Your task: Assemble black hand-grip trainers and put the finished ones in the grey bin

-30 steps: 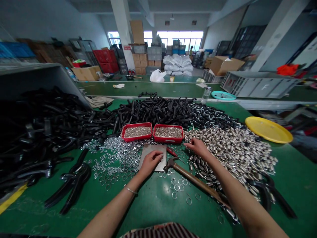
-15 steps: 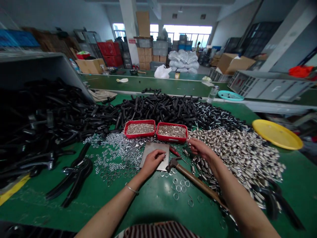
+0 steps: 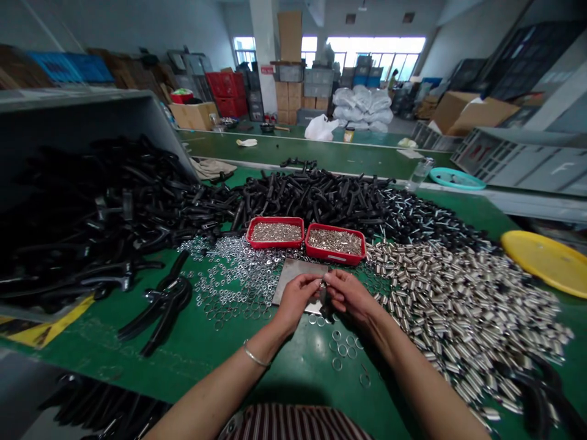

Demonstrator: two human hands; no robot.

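My left hand (image 3: 299,298) and my right hand (image 3: 352,297) meet over a flat metal plate (image 3: 290,274), fingertips pinched together. Between them is a small shiny metal part (image 3: 323,285), largely covered by the fingers, so its exact kind is unclear. Just behind the hands stand two red trays: the left tray (image 3: 275,245) holds tiny metal pieces, and the right tray (image 3: 337,257) holds small pins or similar bits. Thin metal rings (image 3: 342,350) lie on the green table in front of my right hand. The hammer is hidden behind my right hand and forearm.
Metal cylinders (image 3: 458,305) are heaped at the right, small nut-like pieces (image 3: 238,269) at the left. Black handle-shaped parts (image 3: 293,195) pile up behind the trays and spill from a grey bin (image 3: 169,131). A black plier-like tool (image 3: 165,299) lies left; a yellow plate (image 3: 550,260) sits right.
My right hand has moved left from beside the right tray and cylinders to meet my left hand over the plate. The camera view has turned somewhat left.
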